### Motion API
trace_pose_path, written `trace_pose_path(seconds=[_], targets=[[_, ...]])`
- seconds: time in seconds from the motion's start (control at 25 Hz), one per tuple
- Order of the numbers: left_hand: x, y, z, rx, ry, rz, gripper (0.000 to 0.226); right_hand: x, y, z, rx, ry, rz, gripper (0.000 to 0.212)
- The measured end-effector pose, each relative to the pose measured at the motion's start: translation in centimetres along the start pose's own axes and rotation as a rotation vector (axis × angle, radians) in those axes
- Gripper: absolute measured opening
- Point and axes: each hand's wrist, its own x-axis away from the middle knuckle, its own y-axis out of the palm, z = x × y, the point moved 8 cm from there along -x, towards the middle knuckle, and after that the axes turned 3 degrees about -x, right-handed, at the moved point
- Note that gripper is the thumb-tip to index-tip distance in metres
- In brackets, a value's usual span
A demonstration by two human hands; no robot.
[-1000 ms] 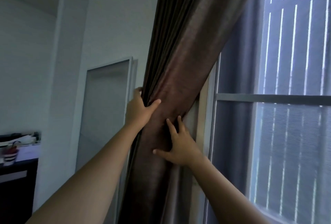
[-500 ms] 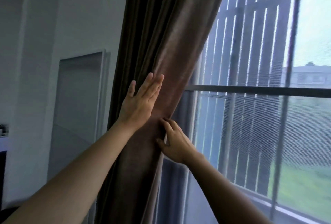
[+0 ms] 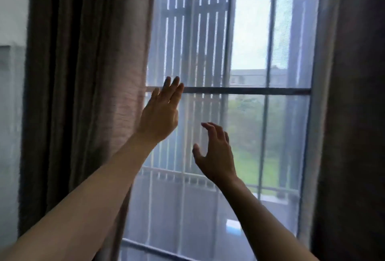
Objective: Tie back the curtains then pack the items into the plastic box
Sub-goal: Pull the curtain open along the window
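A dark brown left curtain [image 3: 87, 94] hangs gathered at the left of the window. A second dark right curtain [image 3: 354, 114] hangs along the right edge. My left hand [image 3: 160, 112] is raised flat with fingers apart, just right of the left curtain's edge and off the fabric. My right hand [image 3: 214, 152] hovers lower in front of the glass, fingers loosely curled and apart, holding nothing. No plastic box is in view.
The window [image 3: 248, 90] with a dark horizontal bar and a mesh screen fills the middle. Vertical slats and a balcony railing [image 3: 187, 179] lie outside. A white wall [image 3: 10, 21] is at the far left.
Both hands have come off the left curtain and moved right in front of the glass. The view has swung right, and the right curtain has come into sight.
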Motion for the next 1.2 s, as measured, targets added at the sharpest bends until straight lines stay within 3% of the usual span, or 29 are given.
trace_pose_path(seconds=[0.36,0.56,0.68,0.8,0.92,1.04,1.2], targets=[[-4.9,1.5,21.1,0.698,-0.072,-0.006,0.056,7.7,-20.5,7.9,0.429,0.103,0.361,0.054],[-7.2,1.1,31.2,1.000,-0.038,0.008,0.063,11.9,-27.6,13.3,0.659,0.346,0.455,0.077],[-8.5,1.1,36.0,1.095,0.019,-0.010,0.067,13.8,-30.0,17.0,0.567,0.540,0.438,0.089],[-10.4,1.3,41.0,1.079,0.109,-0.047,0.069,14.9,-32.5,20.1,0.492,0.676,0.477,0.070],[-12.1,1.4,45.6,1.121,0.195,-0.062,0.073,15.2,-35.0,21.5,0.675,0.703,0.515,0.047],[-13.5,1.5,49.0,1.178,0.242,-0.051,0.077,16.0,-37.6,21.8,0.950,0.754,0.649,0.064],[-15.9,2.0,52.9,1.261,0.305,-0.050,0.079,17.5,-40.3,24.1,0.816,0.862,0.715,0.100]])
